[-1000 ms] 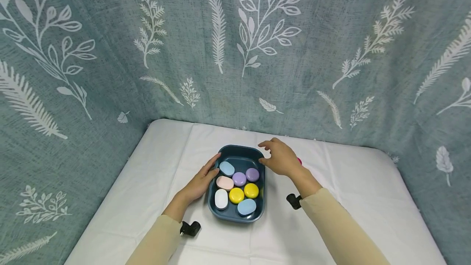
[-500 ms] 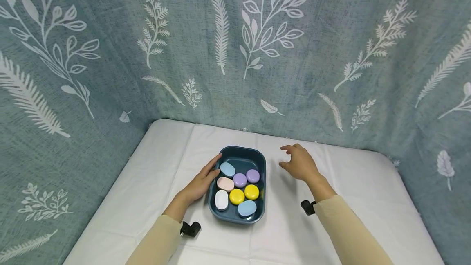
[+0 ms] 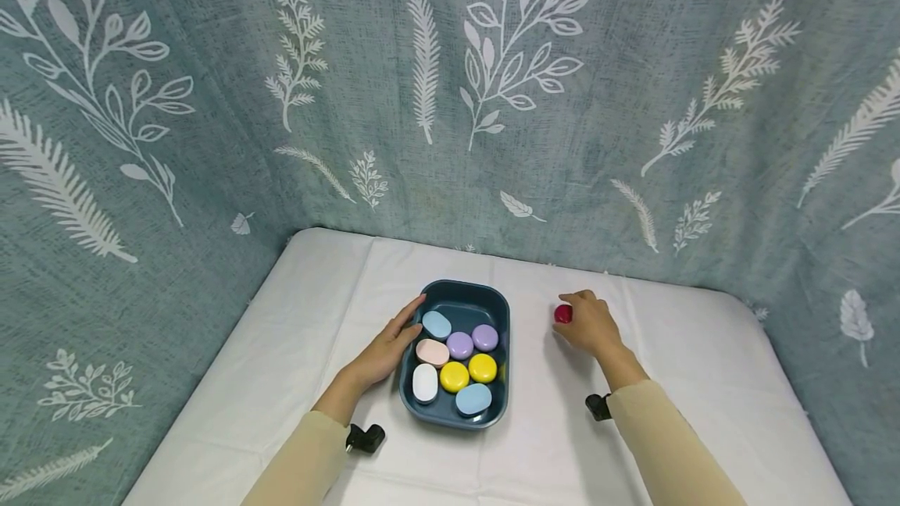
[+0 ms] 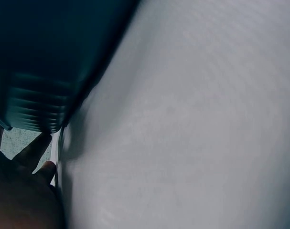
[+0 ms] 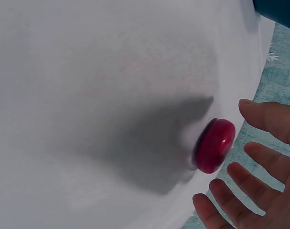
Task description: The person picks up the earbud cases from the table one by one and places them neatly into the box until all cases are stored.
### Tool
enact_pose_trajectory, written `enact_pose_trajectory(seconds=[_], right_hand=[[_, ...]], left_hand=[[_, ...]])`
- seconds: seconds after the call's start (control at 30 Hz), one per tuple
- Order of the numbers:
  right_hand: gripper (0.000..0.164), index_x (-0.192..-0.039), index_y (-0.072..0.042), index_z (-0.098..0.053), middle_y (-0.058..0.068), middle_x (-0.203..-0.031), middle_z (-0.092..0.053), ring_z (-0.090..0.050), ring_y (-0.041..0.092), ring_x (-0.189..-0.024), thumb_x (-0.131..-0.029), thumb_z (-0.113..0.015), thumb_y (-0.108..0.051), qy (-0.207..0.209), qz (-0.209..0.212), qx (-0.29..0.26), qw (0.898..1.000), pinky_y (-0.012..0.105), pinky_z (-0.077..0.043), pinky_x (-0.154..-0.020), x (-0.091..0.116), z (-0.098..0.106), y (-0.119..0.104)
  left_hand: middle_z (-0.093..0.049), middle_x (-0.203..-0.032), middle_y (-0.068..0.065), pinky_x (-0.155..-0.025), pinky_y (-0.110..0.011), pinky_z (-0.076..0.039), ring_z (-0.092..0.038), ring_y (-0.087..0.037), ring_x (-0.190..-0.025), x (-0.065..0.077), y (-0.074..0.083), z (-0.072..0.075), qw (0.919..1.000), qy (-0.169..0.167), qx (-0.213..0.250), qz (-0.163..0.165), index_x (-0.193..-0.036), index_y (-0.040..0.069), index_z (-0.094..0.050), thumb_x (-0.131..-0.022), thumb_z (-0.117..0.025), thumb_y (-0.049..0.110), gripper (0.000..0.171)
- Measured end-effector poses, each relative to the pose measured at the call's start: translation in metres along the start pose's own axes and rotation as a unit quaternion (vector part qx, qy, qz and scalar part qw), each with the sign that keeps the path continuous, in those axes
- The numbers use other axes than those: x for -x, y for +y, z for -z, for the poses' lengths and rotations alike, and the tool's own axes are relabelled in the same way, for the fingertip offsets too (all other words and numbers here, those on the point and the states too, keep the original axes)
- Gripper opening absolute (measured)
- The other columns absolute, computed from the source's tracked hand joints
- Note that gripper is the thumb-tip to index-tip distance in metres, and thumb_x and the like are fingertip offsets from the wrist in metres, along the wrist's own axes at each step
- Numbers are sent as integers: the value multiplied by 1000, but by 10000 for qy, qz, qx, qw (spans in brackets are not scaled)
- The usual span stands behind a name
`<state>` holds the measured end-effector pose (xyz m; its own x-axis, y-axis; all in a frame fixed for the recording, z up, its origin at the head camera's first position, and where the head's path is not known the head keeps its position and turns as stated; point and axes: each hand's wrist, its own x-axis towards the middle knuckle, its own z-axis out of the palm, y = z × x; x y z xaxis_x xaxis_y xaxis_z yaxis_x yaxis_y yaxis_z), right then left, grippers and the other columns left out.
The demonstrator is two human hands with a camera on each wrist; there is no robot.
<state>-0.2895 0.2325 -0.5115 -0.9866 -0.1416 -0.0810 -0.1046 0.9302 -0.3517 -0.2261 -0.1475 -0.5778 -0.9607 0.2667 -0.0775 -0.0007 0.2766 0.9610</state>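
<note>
A dark blue rectangular tray [image 3: 460,287] with rounded corners stands on the white cloth. My left hand [image 3: 380,350] rests against its left wall, fingers extended along the side and thumb at the rim; the left wrist view has these fingers [image 4: 35,150] beside the ribbed outer wall [image 4: 35,102]. To the tray's right is a shiny red rounded piece [image 3: 563,314], which sits on the cloth. My right hand [image 3: 591,324] is spread around it. In the right wrist view, thumb and fingers are apart, with a gap to the red piece [image 5: 214,146].
Several smooth pieces lie in the tray: light blue ovals [image 3: 437,325], a pink oval [image 3: 432,352], a white oval [image 3: 425,383], purple rounds [image 3: 485,337] and yellow rounds [image 3: 454,376]. A patterned curtain [image 3: 394,100] hangs behind the cloth-covered table [image 3: 675,381].
My right hand has moved away from the tray's right rim, rightward and then down around the red piece, which shows between thumb and fingers now. The left hand has stayed at the tray.
</note>
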Motion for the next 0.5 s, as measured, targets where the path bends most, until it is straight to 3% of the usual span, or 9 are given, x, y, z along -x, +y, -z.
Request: enact_pose_trajectory(seconds=[0.23, 0.5], right_hand=[[56, -142, 1, -58, 32, -142, -50, -51, 54, -124, -94, -73, -21, -119, -94, -62, 9999, 64, -50, -101, -1, -9, 12], [48, -135, 0, -61, 32, -131, -58, -60, 52, -117, -93, -74, -19, 73, 27, -89, 9999, 63, -50, -100, -3, -13, 17]], left_hand=[[-21, -174, -1, -127, -67, -13, -20, -32, -161, -1, 0, 0, 10000, -17, 42, -24, -158, 56, -26, -111, -44, 42, 52], [-23, -173, -2, -127, -67, -12, -21, -32, -160, -1, -1, 0, 10000, -34, 21, -41, -158, 55, -26, -110, -45, 44, 52]])
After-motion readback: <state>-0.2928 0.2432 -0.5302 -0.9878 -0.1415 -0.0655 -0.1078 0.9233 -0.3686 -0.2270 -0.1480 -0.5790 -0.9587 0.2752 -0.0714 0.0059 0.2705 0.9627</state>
